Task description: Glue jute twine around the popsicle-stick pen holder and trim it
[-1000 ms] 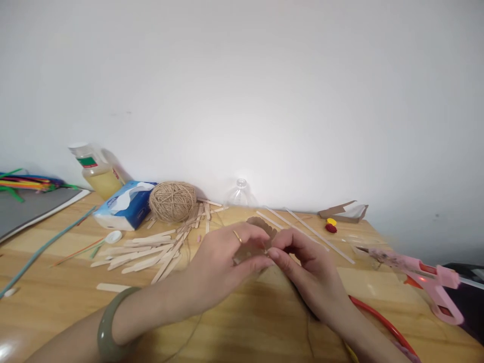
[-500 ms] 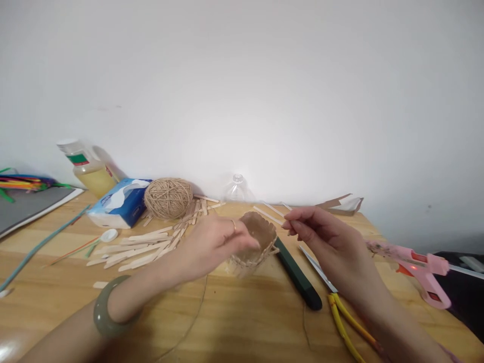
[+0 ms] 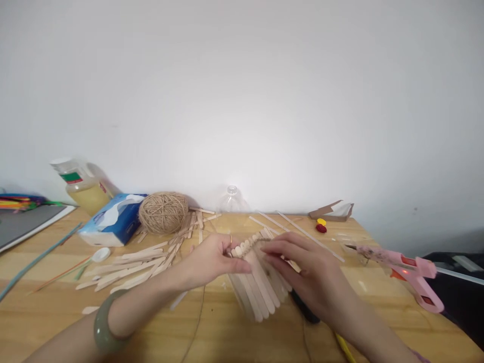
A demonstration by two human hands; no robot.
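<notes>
A craft-stick basket [image 3: 260, 287], built of flat wooden sticks side by side, is tilted so that its outer wall faces me. Twine [image 3: 247, 245] runs along it just under the rounded stick ends. My left hand [image 3: 219, 259] grips the basket's upper left edge, thumb on the outside. Over its right side lies my right hand [image 3: 298, 262], fingers bent and fingertips closed at the twine; part of the wall is hidden beneath them. A dark-handled tool [image 3: 304, 307] shows partly below the right hand, as does a yellow scissors handle [image 3: 345, 348].
A pink glue gun [image 3: 412, 272] with a lit red light stands at the right. Loose craft sticks [image 3: 132, 267], a twine ball [image 3: 164, 212], a tissue pack [image 3: 113, 219] and a bottle [image 3: 85, 186] are on the left. A clear bottle top [image 3: 232, 199] stands by the wall.
The basket has been tipped from mouth-up to wall towards me, with my left hand now gripping it. My right hand has moved left and down onto it, covering most of the scissors.
</notes>
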